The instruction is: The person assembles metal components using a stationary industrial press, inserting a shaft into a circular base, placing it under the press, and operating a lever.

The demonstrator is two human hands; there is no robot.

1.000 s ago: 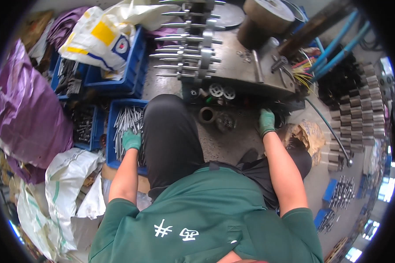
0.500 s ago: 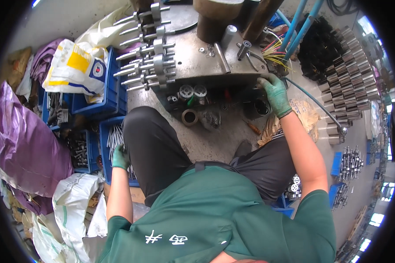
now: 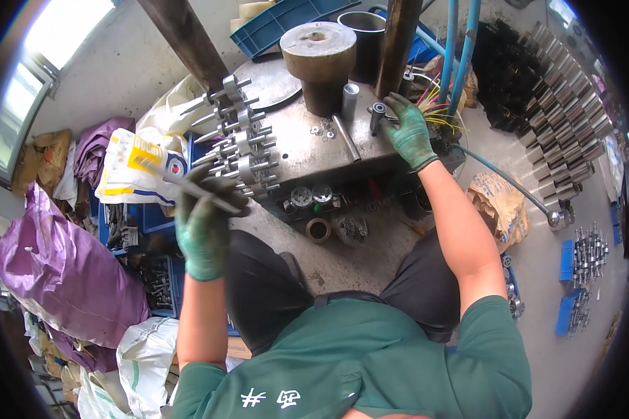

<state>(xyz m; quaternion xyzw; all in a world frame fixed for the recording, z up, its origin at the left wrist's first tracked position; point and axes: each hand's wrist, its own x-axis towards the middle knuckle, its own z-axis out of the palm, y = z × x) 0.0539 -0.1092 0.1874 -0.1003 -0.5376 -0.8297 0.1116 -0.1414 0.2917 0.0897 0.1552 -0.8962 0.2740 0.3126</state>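
Note:
My left hand (image 3: 204, 241), in a green glove with dark fingers, is raised beside the stacked metal parts, closed around a slim metal rod (image 3: 217, 197) that is smeared by motion. Those stacked parts (image 3: 244, 143), round grey bodies with pointed rods sticking out, line the left edge of the metal bench (image 3: 307, 157). My gloved right hand (image 3: 411, 136) is on the bench's right side, its fingers curled around something mostly hidden beneath them. Touching or just beside its thumb stands a short dark cylinder (image 3: 377, 119) with a round end. A long metal tube (image 3: 346, 137) and several small rings (image 3: 321, 130) lie nearby.
A heavy round metal column (image 3: 319, 56) rises from the bench between brown posts. Blue hoses (image 3: 465, 59) and yellow wires stand at the right. Stacked steel cylinders (image 3: 562, 126) fill the far right. Purple sack (image 3: 70, 272) and blue crates (image 3: 162, 279) sit left.
My left hand has come up from the crate of rods beside my knee with a rod in it. My right hand has moved from the bench's front edge onto its top. The view has shifted.

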